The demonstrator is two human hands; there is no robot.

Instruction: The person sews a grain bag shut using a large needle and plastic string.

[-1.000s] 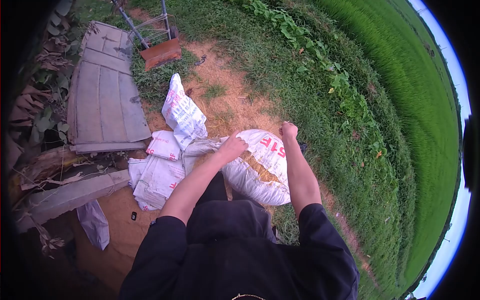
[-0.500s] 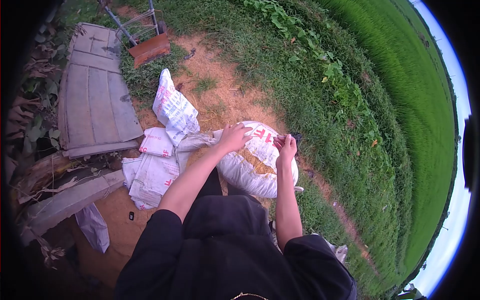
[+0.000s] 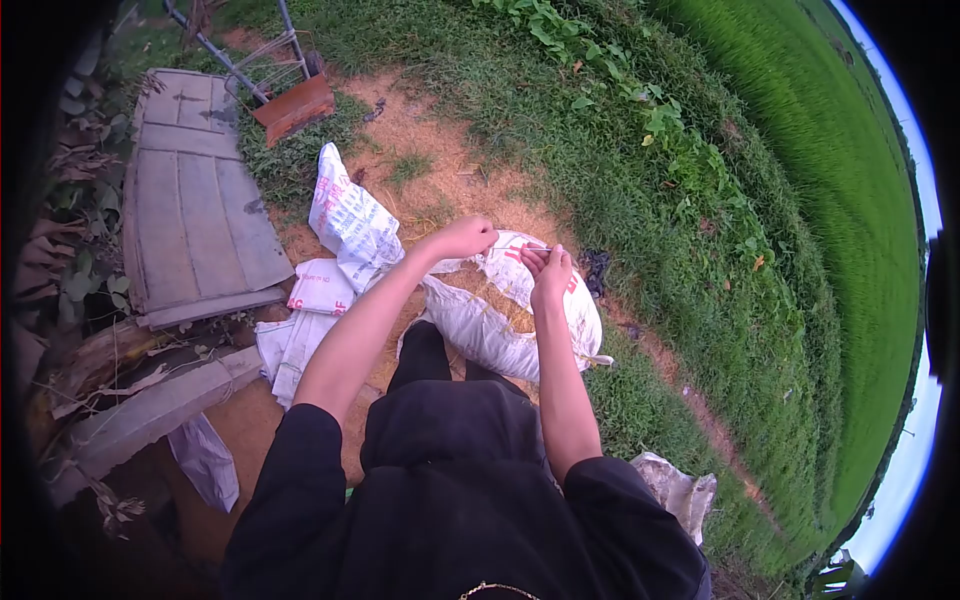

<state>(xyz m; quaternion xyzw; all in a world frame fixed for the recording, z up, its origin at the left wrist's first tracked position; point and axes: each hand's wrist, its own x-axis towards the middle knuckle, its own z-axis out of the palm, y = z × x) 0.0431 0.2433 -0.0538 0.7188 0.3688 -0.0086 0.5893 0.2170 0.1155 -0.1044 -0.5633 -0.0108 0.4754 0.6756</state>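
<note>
A thin pale string (image 3: 522,248) runs straight between my hands, above a full white sack (image 3: 585,325) with red print. My left hand (image 3: 468,237) is closed round one end, over the sack's far left side. Fingers bent and pinched, my right hand (image 3: 547,270) grips the other end over the red lettering. Golden grain or husk (image 3: 487,290) shows in the gap between the sack's folds. The sack lies on its side in front of my legs.
Folded white sacks (image 3: 325,290) and a crumpled printed sack (image 3: 350,220) lie left of the full one. Further left are a grey panel (image 3: 205,215) and a concrete beam (image 3: 165,405). A hand cart (image 3: 295,110) stands at far left; grass (image 3: 690,310) spreads on the right.
My left hand has lifted off the sack and closed. My right hand has moved up and left, and the string now stretches taut between both. The view has shifted slightly.
</note>
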